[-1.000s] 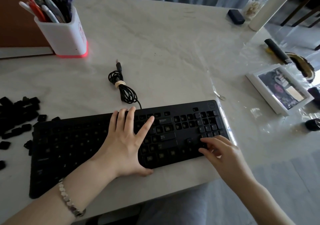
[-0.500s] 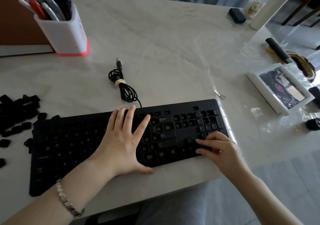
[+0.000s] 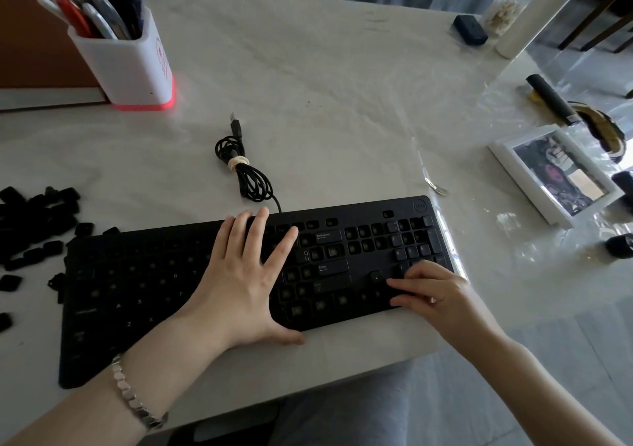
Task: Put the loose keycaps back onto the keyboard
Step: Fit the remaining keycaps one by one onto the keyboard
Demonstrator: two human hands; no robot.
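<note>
A black keyboard (image 3: 356, 240) lies along the table's near edge, with several key slots bare. My left hand (image 3: 243, 284) rests flat on its middle, fingers spread, holding nothing. My right hand (image 3: 431, 291) sits at the keyboard's lower right, fingertips curled down onto the keys beside the up-arrow key (image 3: 376, 277). Whether a keycap is under those fingertips is hidden. A pile of loose black keycaps (image 3: 34, 226) lies on the table left of the keyboard.
The keyboard's coiled cable (image 3: 246, 174) lies behind it. A white pen holder (image 3: 126, 61) stands at the back left. A white photo frame (image 3: 555, 174) lies at the right, with a dark tube (image 3: 549, 99), a white cylinder (image 3: 534, 17) and a small black box (image 3: 469, 29) beyond it.
My right hand has slid left and up onto the keyboard's lower right keys, fingers curling down. My left hand has stayed flat on the keyboard.
</note>
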